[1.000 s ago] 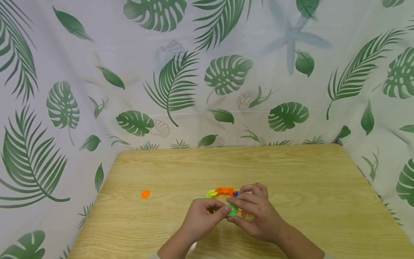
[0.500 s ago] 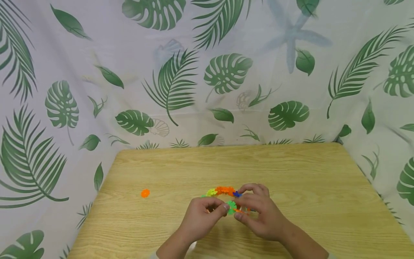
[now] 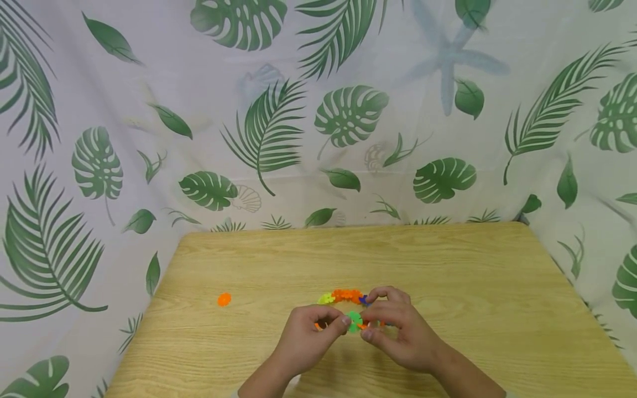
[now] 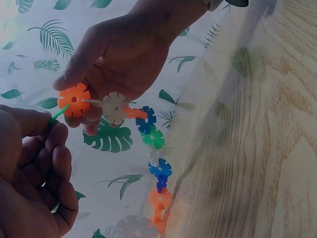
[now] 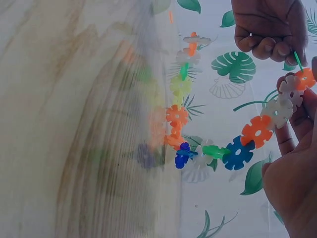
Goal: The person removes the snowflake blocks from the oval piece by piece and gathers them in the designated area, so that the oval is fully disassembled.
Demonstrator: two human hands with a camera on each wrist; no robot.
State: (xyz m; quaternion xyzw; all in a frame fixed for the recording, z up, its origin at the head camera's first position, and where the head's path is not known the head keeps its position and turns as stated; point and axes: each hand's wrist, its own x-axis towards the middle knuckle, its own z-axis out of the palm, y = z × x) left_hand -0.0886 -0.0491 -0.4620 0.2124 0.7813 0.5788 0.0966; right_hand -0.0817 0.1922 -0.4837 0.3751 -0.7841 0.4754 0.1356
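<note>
A green notched snowflake disc [image 3: 354,321] is pinched between thumb and finger of my left hand [image 3: 311,338]. My right hand [image 3: 403,334], just to its right, holds the orange end disc [image 4: 74,99] of a chain of interlocked flower-shaped discs. In both wrist views the green disc is edge-on, its rim right at the orange disc's edge. From my right hand the chain [image 5: 238,152] hangs in a curve of white, orange, blue, green and yellow discs. Beyond the hands in the head view, its orange stretch [image 3: 346,296] arcs from yellow to dark blue; my fingers hide other parts.
One loose orange disc [image 3: 224,299] lies on the wood-grain table [image 3: 269,260], left of the hands. A leaf-printed white cloth [image 3: 298,204] encloses the table's back and sides.
My right thumb and fingers have drawn slightly right, off the green disc, so more of its face shows. My left hand keeps its pinch nearly in place. The loose disc has stayed put.
</note>
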